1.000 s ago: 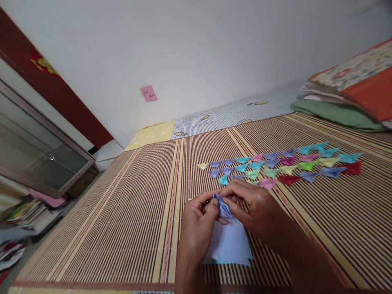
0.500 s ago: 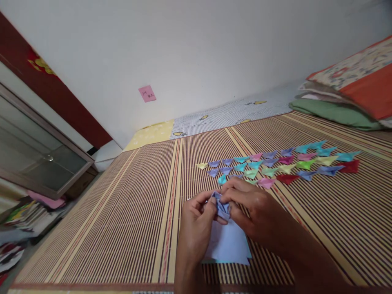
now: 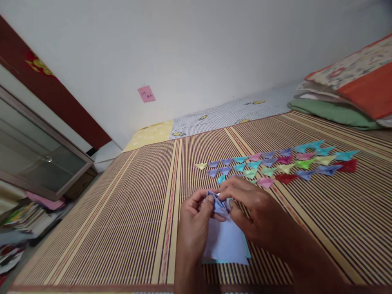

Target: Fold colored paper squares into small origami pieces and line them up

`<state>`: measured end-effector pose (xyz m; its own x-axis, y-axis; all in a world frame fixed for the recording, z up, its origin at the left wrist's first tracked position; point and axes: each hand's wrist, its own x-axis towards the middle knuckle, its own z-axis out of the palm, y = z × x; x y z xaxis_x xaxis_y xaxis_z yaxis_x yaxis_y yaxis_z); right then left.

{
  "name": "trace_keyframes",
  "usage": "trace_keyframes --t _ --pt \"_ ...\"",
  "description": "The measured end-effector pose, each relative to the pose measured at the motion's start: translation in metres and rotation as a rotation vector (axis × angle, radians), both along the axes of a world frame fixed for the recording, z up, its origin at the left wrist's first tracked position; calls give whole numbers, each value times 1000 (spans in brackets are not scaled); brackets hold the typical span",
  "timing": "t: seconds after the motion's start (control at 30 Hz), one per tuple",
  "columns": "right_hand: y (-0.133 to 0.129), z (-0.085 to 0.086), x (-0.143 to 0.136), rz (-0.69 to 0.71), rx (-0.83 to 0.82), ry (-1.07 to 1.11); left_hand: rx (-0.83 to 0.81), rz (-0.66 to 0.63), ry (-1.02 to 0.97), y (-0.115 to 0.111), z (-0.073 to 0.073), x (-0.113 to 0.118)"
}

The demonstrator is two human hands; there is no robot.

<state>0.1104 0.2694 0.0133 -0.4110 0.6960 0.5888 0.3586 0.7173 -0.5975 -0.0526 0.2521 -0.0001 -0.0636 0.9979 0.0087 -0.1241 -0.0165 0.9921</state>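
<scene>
A small folded piece of lavender paper [image 3: 219, 207] is between my two hands. My left hand [image 3: 196, 216] pinches it from the left, thumb on top. My right hand [image 3: 249, 204] grips its right side between thumb and fingers, covering part of the folds. Just under the hands, a stack of square paper sheets [image 3: 226, 245] lies on the striped mat, lavender on top with a turquoise edge showing. Beyond my hands stand several rows of small folded paper boats, among them a yellow boat [image 3: 201, 166] and a dark red boat [image 3: 286, 178].
The striped bamboo mat [image 3: 137, 212] spreads over the bed. Folded bedding [image 3: 364, 85] is piled at the far right. A pink note [image 3: 146, 94] sticks to the white wall. At the left stand a glass-fronted cabinet [image 3: 39, 151] and a pile of books [image 3: 27, 216].
The folded lavender paper has changed shape in my fingers: its box-like opening looks flatter and tilted, with a flap out to the right. Both hands stay in nearly the same place.
</scene>
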Motion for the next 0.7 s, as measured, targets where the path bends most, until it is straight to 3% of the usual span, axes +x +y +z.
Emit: trace_keyframes --t 0.37,0.7 --pt "-2 2 -5 -70 -66 11 -11 71 55 -4 7 6" --pt "-4 4 -6 -33 -68 -4 -16 86 -32 -2 1 5"
